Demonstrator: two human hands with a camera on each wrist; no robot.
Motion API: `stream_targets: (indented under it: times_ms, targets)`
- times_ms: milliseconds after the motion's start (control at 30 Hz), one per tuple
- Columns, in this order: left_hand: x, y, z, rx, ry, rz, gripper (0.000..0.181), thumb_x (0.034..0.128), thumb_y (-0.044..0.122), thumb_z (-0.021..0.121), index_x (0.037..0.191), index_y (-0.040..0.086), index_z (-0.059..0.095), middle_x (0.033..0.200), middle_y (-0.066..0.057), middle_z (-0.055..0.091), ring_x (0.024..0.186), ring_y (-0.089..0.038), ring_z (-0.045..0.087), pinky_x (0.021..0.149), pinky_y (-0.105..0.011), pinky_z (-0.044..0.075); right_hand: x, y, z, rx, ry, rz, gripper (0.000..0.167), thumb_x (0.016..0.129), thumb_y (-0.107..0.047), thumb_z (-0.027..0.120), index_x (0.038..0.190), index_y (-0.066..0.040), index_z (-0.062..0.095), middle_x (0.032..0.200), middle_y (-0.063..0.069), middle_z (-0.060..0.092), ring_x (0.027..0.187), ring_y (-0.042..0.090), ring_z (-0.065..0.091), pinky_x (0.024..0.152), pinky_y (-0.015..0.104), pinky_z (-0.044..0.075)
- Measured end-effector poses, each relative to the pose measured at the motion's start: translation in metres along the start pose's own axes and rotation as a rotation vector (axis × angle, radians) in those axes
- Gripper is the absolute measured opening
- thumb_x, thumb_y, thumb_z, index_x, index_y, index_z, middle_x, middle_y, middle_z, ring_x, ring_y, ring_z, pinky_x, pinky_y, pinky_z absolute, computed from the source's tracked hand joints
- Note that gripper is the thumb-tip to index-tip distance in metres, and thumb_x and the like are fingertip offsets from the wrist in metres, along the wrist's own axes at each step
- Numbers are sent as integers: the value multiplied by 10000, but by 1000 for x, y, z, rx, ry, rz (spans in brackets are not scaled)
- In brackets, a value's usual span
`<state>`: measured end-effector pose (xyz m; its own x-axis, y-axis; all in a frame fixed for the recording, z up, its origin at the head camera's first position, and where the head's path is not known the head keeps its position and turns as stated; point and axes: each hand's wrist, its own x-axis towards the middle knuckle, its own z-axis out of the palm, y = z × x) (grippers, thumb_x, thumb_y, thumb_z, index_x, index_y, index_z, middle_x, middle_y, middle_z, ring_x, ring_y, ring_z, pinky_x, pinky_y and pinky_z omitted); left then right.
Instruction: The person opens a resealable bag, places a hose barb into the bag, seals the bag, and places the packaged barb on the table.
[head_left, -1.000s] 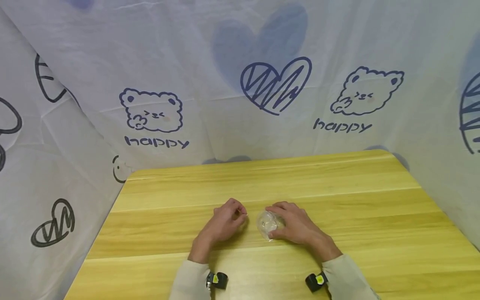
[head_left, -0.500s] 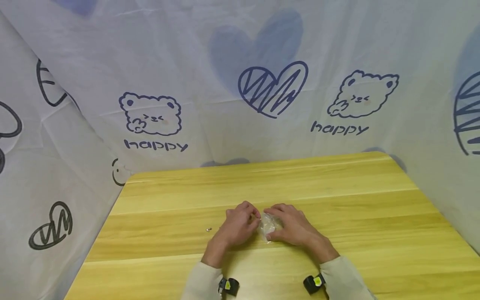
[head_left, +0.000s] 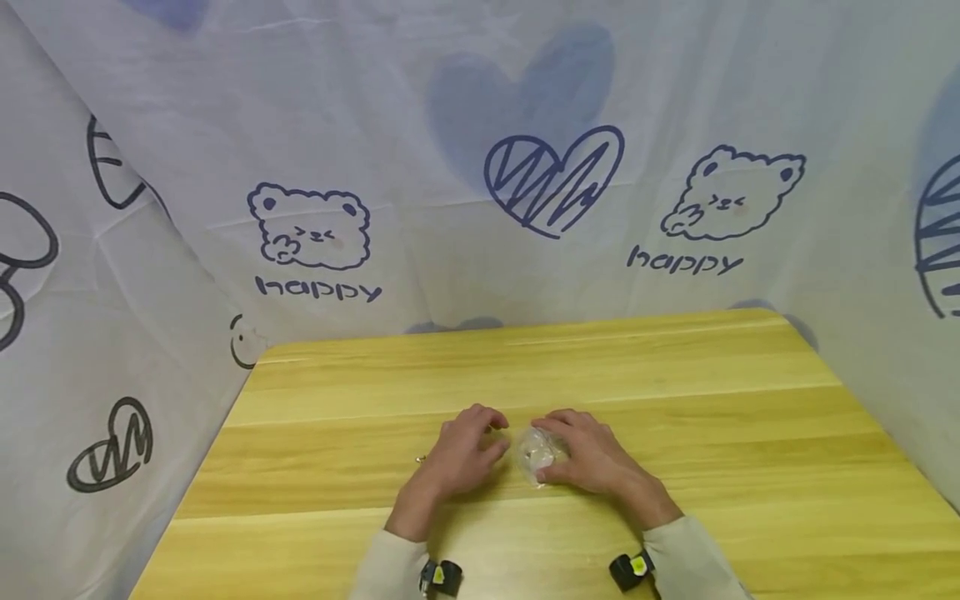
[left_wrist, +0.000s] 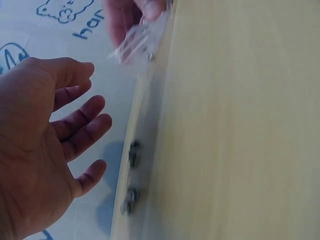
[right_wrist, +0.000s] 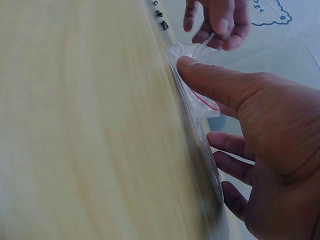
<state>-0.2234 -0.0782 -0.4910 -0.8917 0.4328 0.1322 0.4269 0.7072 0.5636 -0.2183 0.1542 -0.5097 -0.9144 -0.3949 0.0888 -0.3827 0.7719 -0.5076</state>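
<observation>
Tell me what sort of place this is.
Probably an improvised recording booth, though the room beyond isn't visible. Printed cloth hangs around the wood-grain table on three visible sides, and the person has black wrist-worn devices.

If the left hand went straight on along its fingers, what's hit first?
Likely the clear plastic bag at the right hand; whether the left hand would pass above it is unclear.
</observation>
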Motion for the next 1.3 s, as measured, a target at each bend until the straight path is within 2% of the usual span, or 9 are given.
stream_targets:
  times_ms: [133,367,567,733,900,1033,1300]
  targets:
    - [-11,-14,-10,-17,9,-42,255,942,253,610,1169,136,604,1140,-20,608,1072,-216,555,966,-535,357,-1,0,-1,23,-6,13,693,735,-454,803,1354,-257,563,1385,29,526,1274,267,470,1007,535,351]
    - [-30,-39,-28,-16,28,-159,308,892,260,683,1172,151,613,1167,-15,610,1079,-220,550,966,-579,342,-2,0,-1,21,-6,25,700,718,-445,812,1348,-265,567,1372,40,534,1257,269,478,992,517,365]
    - [-37,-56,-44,51,36,-255,367,826,289,742,1158,177,633,1169,-4,622,1113,-222,564,948,-613,367,-2,2,-2,15,12,16,692,717,-441,816,1341,-263,574,1360,36,540,1249,264,481,972,511,370]
    - [-48,-71,-60,90,13,-313,399,768,308,786,1131,211,649,1206,-8,613,1157,-255,543,930,-614,368,-1,1,-1,21,6,-9,687,727,-448,809,1341,-248,574,1358,48,540,1248,281,479,971,543,372]
    - [-58,-87,-71,117,-13,-290,322,758,284,797,1055,262,676,1239,8,607,1227,-298,501,966,-658,333,1,2,1,27,7,-3,691,722,-439,813,1343,-252,572,1365,41,535,1255,275,473,975,535,371]
    - [-59,-93,-71,129,-15,-256,245,776,282,790,1005,282,702,1207,29,609,1203,-288,509,957,-652,346,0,3,2,30,12,-1,691,714,-432,816,1338,-258,574,1365,41,535,1251,268,471,977,528,365]
    - [-52,-92,-64,150,-15,-199,132,815,338,762,944,340,733,1115,68,586,1142,-239,519,952,-580,386,2,6,2,30,12,-18,686,720,-431,810,1339,-252,574,1355,42,538,1239,265,476,955,511,367]
